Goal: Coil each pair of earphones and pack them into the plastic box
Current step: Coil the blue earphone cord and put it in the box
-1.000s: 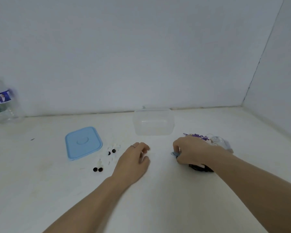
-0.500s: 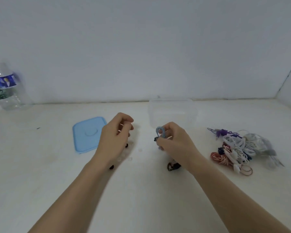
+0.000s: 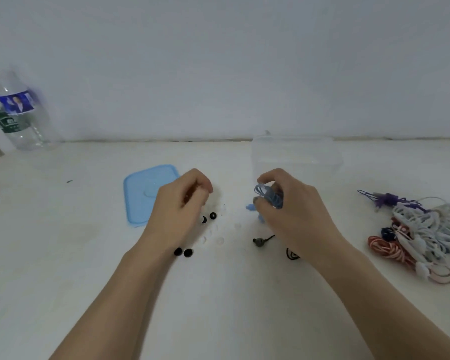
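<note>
A blue earphone cord [image 3: 269, 196] is pinched in a small bundle by the right hand [image 3: 291, 211], thumb and fingers curled round it, with a blue earbud dangling just below the thumb. The left hand [image 3: 179, 206] is curled up beside it, and whether anything is actually held in there can't be told, it's too blurry. Both forearms are reached forward over the counter [image 3: 63, 255], hands raised a bit and near each other, just in front of the box [image 3: 296, 154]. Progress-wise it looks like early days: the clear box seems to have nothing in it, and its blue lid [image 3: 140, 193] is laid off to the left. Loose black ear tips [image 3: 183, 252] are scattered under the left hand, and a dark earphone [image 3: 260, 241] is left lying by the right wrist. A whole tangled pile [image 3: 421, 229] of white, red and purple earphones is still waiting on the right, so pretty much everything is left to be coiled and packed.
</note>
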{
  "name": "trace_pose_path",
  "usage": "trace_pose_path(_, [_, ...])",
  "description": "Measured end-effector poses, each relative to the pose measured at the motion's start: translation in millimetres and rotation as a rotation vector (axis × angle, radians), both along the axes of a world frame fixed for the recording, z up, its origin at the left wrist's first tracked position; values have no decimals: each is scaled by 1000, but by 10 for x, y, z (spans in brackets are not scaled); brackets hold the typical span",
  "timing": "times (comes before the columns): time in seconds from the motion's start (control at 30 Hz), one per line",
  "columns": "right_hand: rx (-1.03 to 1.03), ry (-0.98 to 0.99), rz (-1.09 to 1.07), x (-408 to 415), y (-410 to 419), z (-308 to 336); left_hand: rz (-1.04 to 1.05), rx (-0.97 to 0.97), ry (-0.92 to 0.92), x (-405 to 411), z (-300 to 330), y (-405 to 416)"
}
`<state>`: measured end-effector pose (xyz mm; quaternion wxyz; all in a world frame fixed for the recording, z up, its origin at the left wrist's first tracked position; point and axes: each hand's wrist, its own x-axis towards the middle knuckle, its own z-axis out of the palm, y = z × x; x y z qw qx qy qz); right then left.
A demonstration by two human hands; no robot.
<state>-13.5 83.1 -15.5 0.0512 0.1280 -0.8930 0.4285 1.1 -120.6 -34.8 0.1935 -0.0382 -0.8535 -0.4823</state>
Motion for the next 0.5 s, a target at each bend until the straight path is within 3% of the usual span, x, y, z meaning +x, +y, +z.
trace_pose_path(0.2, [-274, -102, -16, -19, 48, 24, -172, -379, -1, 14, -32, -4])
trace_pose_path(0.33, [-459, -259, 33, 10, 50, 30, -219, -511, -37, 12, -92, -16])
trace_pose_path(0.5, [-548, -339, 74, 0, 49, 20, -214, -608, 26, -26, -146, 16])
